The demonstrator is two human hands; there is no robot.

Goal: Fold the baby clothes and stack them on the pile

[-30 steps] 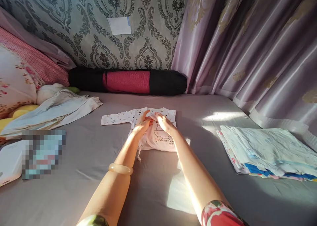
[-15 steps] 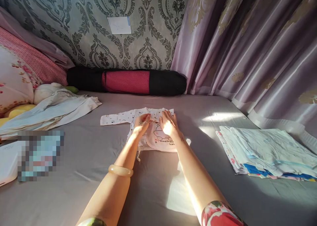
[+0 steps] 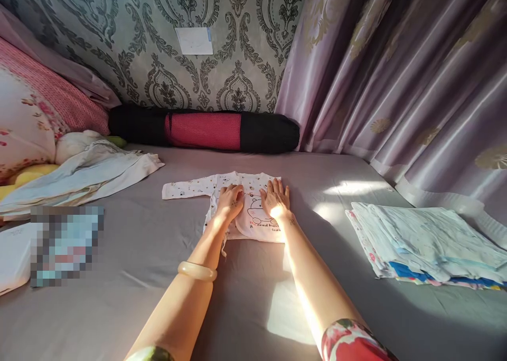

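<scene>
A small white baby shirt (image 3: 253,218) with a cartoon print lies flat on the grey bed sheet (image 3: 245,297), one long sleeve (image 3: 186,188) stretched out to the left. My left hand (image 3: 230,201) rests flat on the shirt's left part, fingers spread. My right hand (image 3: 276,200) lies flat on its right part, fingers apart, lit by sun. A pale bangle (image 3: 197,271) sits on my left forearm.
A stack of folded light-blue clothes (image 3: 428,245) lies at the right. Loose pale garments (image 3: 87,173) and pillows (image 3: 31,123) are at the left. A black and red rolled bag (image 3: 204,130) lies along the patterned wall. Purple curtains (image 3: 396,76) hang at the right.
Both hands were close together near the shirt's collar, fingers bent. They have moved apart and now lie flat and spread on the shirt.
</scene>
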